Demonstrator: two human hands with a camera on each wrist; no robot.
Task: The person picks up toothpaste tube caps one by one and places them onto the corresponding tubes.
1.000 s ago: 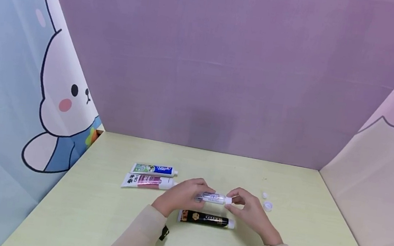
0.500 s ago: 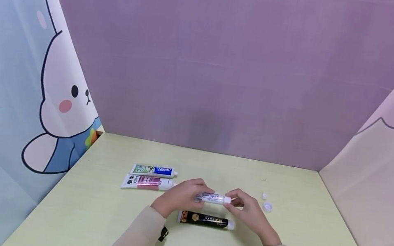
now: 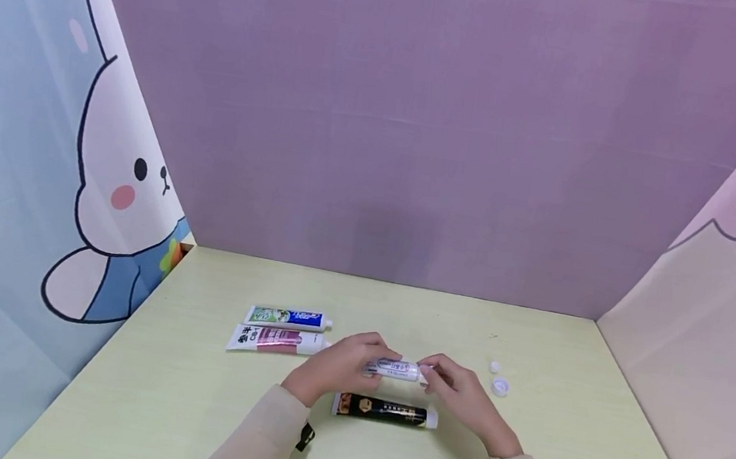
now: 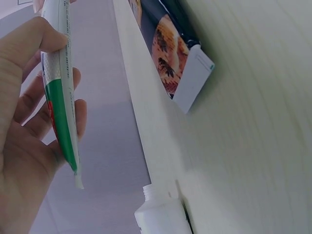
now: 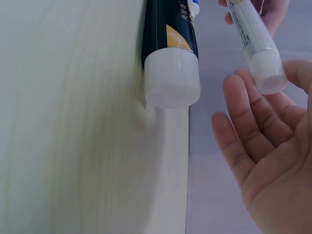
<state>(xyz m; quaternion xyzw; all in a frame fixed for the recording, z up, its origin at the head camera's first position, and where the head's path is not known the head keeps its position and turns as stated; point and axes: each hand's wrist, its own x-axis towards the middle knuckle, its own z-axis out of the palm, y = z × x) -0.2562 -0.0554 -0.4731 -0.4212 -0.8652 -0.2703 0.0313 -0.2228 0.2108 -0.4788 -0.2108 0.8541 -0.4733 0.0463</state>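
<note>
White toothpaste tube (image 3: 398, 370), cap end toward the right hand (image 3: 467, 401), is held above the surface (image 3: 593, 430), beyond the black toothpaste tube (image 3: 386, 410). Compared with half a second ago, the right hand's fingertips have come further over its white cap (image 5: 267, 73), which they now largely cover in the head view. The left hand (image 3: 343, 362) has hardly moved, and its thumb and fingers close round the tube's body. The right hand pinches the cap, its other fingers loosely spread below. This suggests a fresh hold for turning the cap; whether to loosen or tighten it, I cannot tell.

In the wrist views the tube is rounded at the shoulder, narrowing to a flat crimp, with a green band and a touch of red toward the tail; its small print is unreadable. The cap looks seated on the tube. A small cap (image 3: 494, 367) and a wider cap (image 3: 499, 386) lie on the surface, unmoved, beyond the right hand.
</note>
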